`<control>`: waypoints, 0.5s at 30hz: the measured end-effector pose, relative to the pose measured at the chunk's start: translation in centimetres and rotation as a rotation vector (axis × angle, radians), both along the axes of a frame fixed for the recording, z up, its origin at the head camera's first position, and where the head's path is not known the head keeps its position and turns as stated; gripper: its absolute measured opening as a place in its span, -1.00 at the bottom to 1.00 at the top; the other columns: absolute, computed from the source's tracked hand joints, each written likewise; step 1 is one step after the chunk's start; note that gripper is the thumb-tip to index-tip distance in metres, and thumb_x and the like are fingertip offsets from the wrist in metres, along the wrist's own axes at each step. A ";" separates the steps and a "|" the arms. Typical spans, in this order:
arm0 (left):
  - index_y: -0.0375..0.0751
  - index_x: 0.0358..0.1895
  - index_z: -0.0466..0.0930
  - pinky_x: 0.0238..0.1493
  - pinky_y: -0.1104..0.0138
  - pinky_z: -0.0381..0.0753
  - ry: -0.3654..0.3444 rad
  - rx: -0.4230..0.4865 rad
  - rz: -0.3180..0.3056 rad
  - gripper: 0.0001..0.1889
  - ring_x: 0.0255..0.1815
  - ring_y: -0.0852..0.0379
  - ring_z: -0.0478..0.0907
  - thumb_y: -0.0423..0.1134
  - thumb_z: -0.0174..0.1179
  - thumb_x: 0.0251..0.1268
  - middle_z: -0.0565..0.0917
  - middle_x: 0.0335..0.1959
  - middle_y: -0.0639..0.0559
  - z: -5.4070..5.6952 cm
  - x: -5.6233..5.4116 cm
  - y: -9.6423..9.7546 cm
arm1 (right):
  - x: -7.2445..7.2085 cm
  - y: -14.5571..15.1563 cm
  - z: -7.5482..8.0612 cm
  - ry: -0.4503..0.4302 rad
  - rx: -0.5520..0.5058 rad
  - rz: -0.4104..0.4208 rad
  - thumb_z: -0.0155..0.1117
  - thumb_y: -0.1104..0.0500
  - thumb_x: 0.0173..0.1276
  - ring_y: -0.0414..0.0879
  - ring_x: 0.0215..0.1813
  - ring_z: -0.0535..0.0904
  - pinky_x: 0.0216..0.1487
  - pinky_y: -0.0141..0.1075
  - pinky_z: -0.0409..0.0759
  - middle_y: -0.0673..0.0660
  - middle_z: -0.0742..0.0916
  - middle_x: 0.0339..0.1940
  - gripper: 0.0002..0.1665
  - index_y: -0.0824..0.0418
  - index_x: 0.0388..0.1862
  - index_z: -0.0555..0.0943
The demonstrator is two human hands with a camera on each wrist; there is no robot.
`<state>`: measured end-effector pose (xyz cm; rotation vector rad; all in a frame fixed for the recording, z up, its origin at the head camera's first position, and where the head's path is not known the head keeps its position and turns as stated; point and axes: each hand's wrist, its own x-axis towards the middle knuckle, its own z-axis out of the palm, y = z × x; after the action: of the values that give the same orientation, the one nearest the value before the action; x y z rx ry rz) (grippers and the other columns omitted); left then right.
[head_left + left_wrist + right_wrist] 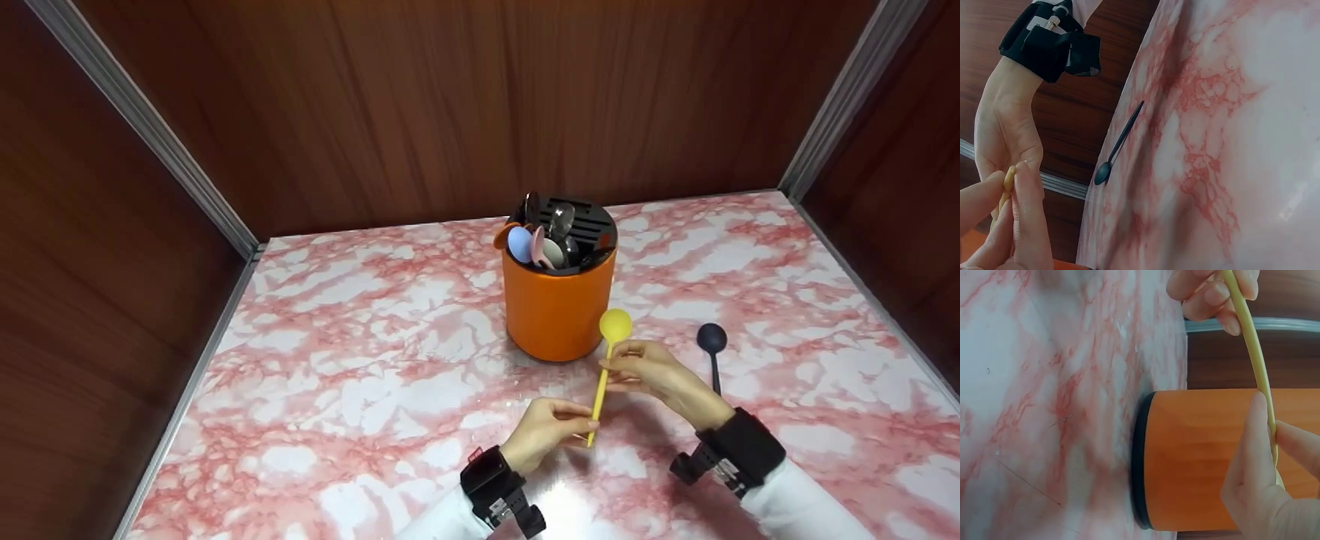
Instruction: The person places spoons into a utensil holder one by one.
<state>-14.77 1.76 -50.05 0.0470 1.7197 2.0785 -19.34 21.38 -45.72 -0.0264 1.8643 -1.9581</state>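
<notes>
A yellow long-handled spoon (616, 325) is held up off the table between my two hands, its round bowl uppermost. My left hand (546, 433) pinches the lower end of its handle between thumb and fingers. Higher up, near the bowl, my right hand (660, 377) pinches the same handle (1256, 346). Just behind the spoon stands an orange utensil holder (556, 315) with a black slotted top. Several utensils poke out of it, among them a light blue spoon (520, 244) and a pink one (538, 245).
A dark spoon (712, 339) lies on the table to the right of my right hand, its handle partly hidden by the wrist. The red-and-white marbled tabletop (360, 390) is bounded by wood-grain panels (375, 112) at the back and both sides.
</notes>
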 end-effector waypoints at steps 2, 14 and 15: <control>-0.61 -0.14 0.61 -0.26 0.24 0.75 -0.005 -0.001 -0.002 -0.81 -0.46 0.13 0.63 -0.60 0.21 0.17 0.68 -0.29 -0.39 0.3 0.1 -0.1 | 0.0 -0.1 0.3 -0.004 0.007 -0.008 0.23 0.28 0.38 -0.14 -0.29 0.65 -0.09 -0.30 0.70 0.13 0.65 -0.28 -0.91 0.29 -0.24 0.53; -0.61 -0.12 0.60 -0.24 0.22 0.75 0.017 -0.004 -0.018 -0.80 -0.41 0.06 0.66 -0.60 0.21 0.18 0.68 -0.28 -0.39 2.3 -0.1 -0.3 | 0.0 0.0 2.1 0.074 0.039 0.023 0.19 0.26 0.40 -0.11 -0.23 0.61 -0.06 -0.27 0.67 0.09 0.61 -0.30 -0.91 0.29 -0.27 0.51; -0.62 -0.11 0.60 -0.24 0.22 0.75 0.024 0.001 -0.024 -0.80 -0.42 0.07 0.66 -0.61 0.21 0.18 0.68 -0.28 -0.39 2.6 -0.1 -0.3 | 0.0 0.0 2.2 0.087 0.034 0.030 0.18 0.27 0.41 -0.10 -0.22 0.62 -0.04 -0.26 0.67 0.08 0.60 -0.30 -0.91 0.29 -0.27 0.50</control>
<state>-14.90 1.44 -47.48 0.0930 1.7241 2.0697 -19.30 21.39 -43.52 -0.1302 1.9402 -1.9338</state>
